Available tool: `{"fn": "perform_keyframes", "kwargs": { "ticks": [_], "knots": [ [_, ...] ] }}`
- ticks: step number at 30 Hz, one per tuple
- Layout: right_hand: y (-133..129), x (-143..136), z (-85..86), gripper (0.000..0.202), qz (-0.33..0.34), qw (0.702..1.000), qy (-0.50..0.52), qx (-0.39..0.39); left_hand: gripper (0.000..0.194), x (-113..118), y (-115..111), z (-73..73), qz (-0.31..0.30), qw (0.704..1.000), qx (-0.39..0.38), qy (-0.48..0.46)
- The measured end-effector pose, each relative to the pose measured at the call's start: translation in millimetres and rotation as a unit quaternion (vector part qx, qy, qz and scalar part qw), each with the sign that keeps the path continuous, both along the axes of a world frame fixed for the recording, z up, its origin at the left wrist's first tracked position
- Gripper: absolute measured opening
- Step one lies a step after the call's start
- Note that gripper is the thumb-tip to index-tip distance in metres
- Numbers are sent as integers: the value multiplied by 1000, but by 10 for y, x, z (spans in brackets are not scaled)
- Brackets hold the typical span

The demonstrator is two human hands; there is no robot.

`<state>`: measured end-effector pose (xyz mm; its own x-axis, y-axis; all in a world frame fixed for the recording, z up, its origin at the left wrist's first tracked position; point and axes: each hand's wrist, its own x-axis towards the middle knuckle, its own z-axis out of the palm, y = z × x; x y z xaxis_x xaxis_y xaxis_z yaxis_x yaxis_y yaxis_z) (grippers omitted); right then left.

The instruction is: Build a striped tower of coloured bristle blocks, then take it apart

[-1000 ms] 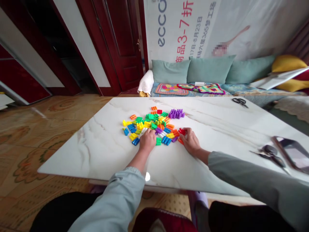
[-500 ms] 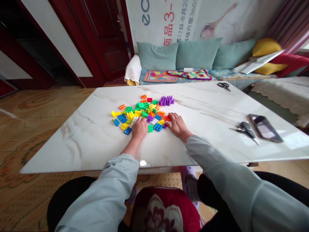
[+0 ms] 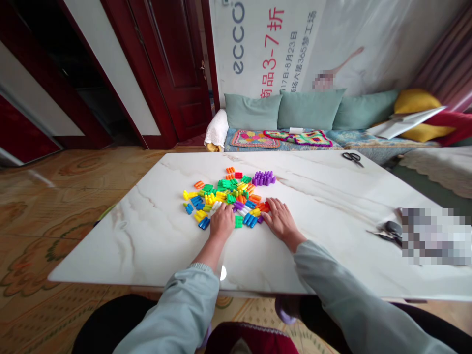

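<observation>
A loose heap of colourful plastic building blocks [image 3: 210,197] lies on the white marble-patterned table. My left hand [image 3: 222,222] is at the near side of the heap, its fingers curled down among the blocks. A white block [image 3: 216,207] shows beside its fingertips; what the fingers grip, if anything, is hidden. On the heap's right edge my right hand [image 3: 280,221] rests palm down with fingers stretched out. Its fingertips are beside a red block [image 3: 264,206]. Purple blocks [image 3: 263,178] stand upright in a group behind the heap.
Black-handled scissors [image 3: 353,158] lie by the table's far edge [image 3: 295,151]. At the right are dark keys [image 3: 391,230] and a pixelated patch covering the phone's place. Beyond the table stands a sofa with green cushions [image 3: 311,109].
The camera view has tilted up, so the table and hands sit lower in the picture. Both hands keep nearly the same places at the heap; no block has visibly moved.
</observation>
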<state>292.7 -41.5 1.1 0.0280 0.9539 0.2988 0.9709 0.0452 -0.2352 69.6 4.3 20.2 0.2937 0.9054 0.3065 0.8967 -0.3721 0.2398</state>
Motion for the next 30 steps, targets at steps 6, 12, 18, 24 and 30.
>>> {"fn": "perform_keyframes", "kwargs": {
  "ticks": [6, 12, 18, 24, 30],
  "knots": [
    [-19, 33, -48, 67, 8, 1000, 17, 11, 37, -19, 30, -78, -3, 1000, 5, -26],
    [-42, 102, -95, 62, 43, 996, 51, 53, 34, -45, 30, -76, -67, 992, 45, -95],
    [-65, 115, -58, 60, 75, 989, 61, 108, 43, -237, -257, 76, -168, 984, 56, -35],
    [-91, 17, 93, 39, 130, 979, 97, 121, 66, -316, -343, -93, -113, 993, 21, 10],
    [284, -549, 389, 16, 81, 987, 134, 24, 57, -279, -327, -69, -106, 994, 31, -14]
  ]
}}
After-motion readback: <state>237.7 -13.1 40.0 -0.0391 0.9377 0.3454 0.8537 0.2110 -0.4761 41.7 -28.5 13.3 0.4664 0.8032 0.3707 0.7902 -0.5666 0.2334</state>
